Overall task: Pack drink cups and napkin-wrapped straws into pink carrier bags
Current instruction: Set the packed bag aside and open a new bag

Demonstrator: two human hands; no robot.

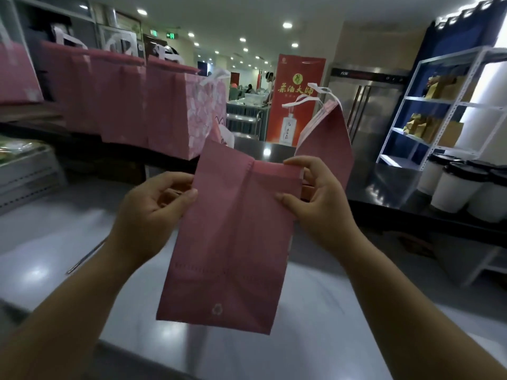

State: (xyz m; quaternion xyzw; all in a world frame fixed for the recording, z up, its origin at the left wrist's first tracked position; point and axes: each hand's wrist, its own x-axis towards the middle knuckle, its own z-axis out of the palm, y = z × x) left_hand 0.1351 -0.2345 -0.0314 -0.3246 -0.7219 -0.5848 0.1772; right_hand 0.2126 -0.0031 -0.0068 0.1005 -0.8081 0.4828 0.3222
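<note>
Left hand [153,207] and right hand [315,198] pinch the flat bag [233,242], frame centre. Spread sides evenly; square the base.

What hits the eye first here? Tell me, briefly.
A folded pink carrier bag fills the centre, its upper edges pinched by the left hand and the right hand. A row of standing pink bags lines the upper left, and white lidded cups wait on the dark counter at far right.
</note>
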